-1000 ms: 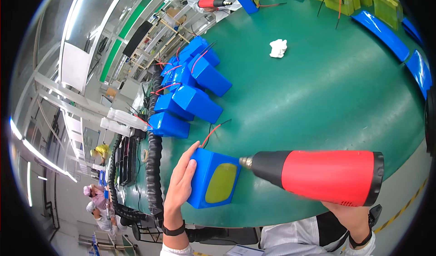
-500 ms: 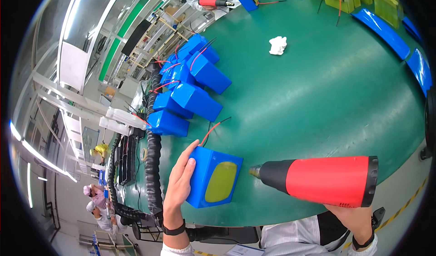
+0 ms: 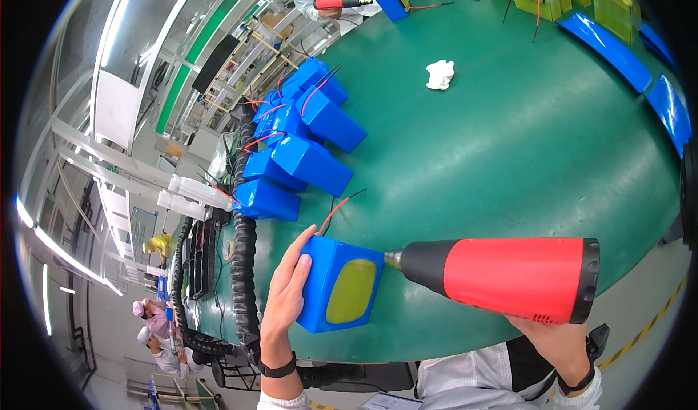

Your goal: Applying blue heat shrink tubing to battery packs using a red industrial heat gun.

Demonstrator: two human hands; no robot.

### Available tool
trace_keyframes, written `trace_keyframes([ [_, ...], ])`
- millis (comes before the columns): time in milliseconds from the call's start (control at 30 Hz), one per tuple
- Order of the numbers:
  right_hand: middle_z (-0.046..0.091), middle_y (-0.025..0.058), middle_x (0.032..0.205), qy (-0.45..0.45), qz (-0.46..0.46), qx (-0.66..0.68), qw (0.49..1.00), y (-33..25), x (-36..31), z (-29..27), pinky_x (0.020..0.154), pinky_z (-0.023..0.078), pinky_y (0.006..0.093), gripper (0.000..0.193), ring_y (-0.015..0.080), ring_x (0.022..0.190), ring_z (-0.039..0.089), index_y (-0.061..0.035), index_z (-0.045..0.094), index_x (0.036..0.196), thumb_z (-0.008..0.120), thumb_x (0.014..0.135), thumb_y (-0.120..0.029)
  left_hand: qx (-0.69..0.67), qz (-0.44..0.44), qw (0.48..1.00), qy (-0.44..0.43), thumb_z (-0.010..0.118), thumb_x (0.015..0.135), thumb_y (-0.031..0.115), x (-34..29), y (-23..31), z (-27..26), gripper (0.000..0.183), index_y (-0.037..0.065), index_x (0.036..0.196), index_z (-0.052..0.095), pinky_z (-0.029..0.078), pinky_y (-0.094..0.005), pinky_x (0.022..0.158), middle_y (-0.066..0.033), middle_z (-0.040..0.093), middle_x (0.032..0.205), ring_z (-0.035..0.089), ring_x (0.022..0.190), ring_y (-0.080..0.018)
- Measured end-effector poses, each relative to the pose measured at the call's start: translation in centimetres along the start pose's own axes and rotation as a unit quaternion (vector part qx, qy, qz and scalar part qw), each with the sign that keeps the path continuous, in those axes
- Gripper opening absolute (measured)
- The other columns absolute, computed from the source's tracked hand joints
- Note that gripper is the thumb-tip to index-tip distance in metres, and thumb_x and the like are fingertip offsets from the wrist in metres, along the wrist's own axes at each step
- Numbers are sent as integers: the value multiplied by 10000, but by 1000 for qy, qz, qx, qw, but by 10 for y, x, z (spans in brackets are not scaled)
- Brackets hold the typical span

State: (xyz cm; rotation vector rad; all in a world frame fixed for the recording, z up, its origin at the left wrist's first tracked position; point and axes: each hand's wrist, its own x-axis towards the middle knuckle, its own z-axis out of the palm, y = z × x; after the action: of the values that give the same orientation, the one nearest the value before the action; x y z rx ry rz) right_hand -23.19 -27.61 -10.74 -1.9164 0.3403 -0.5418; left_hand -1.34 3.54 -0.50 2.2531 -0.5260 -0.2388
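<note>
A battery pack point(image 3: 312, 283) in shiny blue wrap, with an olive-yellow oval showing on its near end, is at the table's near edge. Red and black wires stick out behind it. My left hand point(image 3: 287, 294) steadies its left side, fingers stretched along the wrap and thumb against the edge. From the right, a red heat gun point(image 3: 512, 279) with a black front and metal nozzle points at the pack's upper right edge. My right hand point(image 3: 556, 346) grips it from below; the gun's body hides most of the fingers.
Several blue packs point(image 3: 313, 164) with wires stand beside a black corrugated hose point(image 3: 244, 279) on the left. White crumpled material point(image 3: 440, 75) lies on the green table point(image 3: 494, 155). Blue curved sheets point(image 3: 607, 50) and yellow-green packs point(image 3: 616, 11) sit far right. Opposite, a co-worker holds another heat gun point(image 3: 338, 2).
My right hand has brought the heat gun leftward and slightly up, its nozzle now right by the pack's edge. My left hand and the pack stay nearly the same.
</note>
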Motion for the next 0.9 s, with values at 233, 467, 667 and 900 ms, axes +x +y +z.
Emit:
trace_keyframes([
  [233,651,110,1135,2,94,54,994,1,0,1,875,501,416,619,295,1032,639,-49,623,1207,938,693,-190,-14,-1,1000,-3,433,1088,212,1,-2,0,471,11,1515,450,342,-343,1137,-171,533,1450,502,1324,-236],
  [467,740,85,1049,22,36,-25,999,1,1,-2,843,564,348,468,204,938,719,-8,666,1152,892,750,-84,-13,0,1000,-3,444,1087,210,0,-5,-1,472,15,1517,448,345,-337,1132,-169,534,1445,505,1317,-229],
  [667,619,130,1178,-11,80,86,993,4,0,-5,894,498,420,651,297,1020,629,-42,594,1221,939,686,-179,-23,-9,1000,-4,453,1086,214,1,-3,0,475,18,1518,446,349,-333,1127,-166,535,1444,506,1311,-224],
  [900,666,127,1184,-83,87,-11,993,-12,0,-16,936,508,419,600,290,1054,662,-34,647,1190,932,678,-162,-14,-8,1000,-6,467,1075,206,0,-1,-2,490,19,1526,433,350,-335,1128,-166,535,1439,506,1307,-223],
])
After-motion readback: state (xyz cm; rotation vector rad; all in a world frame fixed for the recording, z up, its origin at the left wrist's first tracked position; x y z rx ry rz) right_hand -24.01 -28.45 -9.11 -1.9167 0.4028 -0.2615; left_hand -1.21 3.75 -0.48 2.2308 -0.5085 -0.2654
